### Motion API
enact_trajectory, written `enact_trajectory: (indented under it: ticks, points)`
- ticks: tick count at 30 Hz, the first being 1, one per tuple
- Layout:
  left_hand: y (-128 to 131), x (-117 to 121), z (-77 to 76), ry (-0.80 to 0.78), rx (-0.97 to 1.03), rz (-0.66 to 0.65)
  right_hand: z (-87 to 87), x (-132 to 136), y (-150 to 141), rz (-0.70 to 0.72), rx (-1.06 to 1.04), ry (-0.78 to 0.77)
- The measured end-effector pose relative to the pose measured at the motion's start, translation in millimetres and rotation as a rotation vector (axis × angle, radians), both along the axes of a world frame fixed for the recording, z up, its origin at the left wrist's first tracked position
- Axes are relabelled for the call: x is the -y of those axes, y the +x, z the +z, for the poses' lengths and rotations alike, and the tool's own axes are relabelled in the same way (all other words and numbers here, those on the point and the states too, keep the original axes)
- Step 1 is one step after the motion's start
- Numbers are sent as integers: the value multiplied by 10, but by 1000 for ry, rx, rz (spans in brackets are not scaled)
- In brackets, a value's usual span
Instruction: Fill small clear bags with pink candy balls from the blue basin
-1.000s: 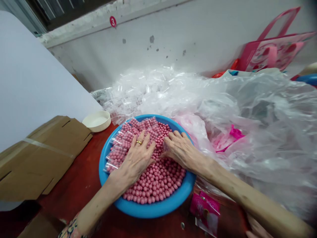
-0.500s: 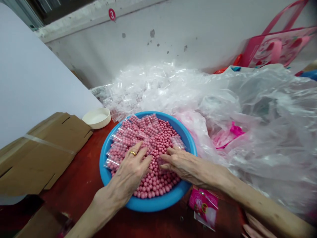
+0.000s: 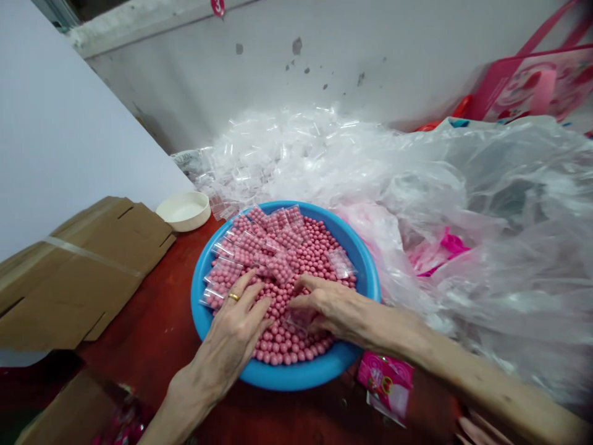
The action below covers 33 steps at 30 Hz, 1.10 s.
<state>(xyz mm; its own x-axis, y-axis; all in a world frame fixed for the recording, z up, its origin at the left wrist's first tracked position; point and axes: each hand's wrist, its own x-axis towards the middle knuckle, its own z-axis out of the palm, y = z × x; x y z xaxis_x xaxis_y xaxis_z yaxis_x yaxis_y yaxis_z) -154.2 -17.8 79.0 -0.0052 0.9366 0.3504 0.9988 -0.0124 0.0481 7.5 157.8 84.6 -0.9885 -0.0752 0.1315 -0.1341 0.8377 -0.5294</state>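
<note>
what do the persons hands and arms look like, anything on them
The left hand wears a gold ring on one finger; the right hand shows no ring. The left forearm and right forearm are bare and slender, with no sleeve or watch in view.

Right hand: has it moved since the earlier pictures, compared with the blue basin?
Yes. The right hand now sits closer to the near rim of the blue basin, drawn back toward the person.

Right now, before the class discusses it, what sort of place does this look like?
Probably a small hand-packing workshop: a blue plastic basin of pink balls with filled small clear bags, a large heap of empty clear bags, and a flattened cardboard carton beside it.
</note>
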Motion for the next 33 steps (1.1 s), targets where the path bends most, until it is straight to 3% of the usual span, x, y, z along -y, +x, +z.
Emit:
enact_trajectory:
  ticks: [4, 7, 10, 12, 17, 23, 33]
  points:
    - [33, -22, 4, 32, 88, 30, -124, 62, 93, -40, -133, 160]
    - [51, -31, 15, 29, 134, 51, -149, 107, 77, -120, -229, 444]
    - [50, -29, 14, 29, 158, 54, -123, 236, -8, -165, -123, 697]
    - [41, -23, 3, 17, 167, 49, -125, 354, -58, -123, -109, 738]
    - [11, 0, -48, -31, 189, 59, -222, 482, -167, -60, -125, 371]
    - [17, 7, -71, -16, 212, 63, -224, 288, -389, -39, 37, -29]
    - [2, 15, -95, 58, 241, 70, -91, 143, -316, -172, 63, -354]
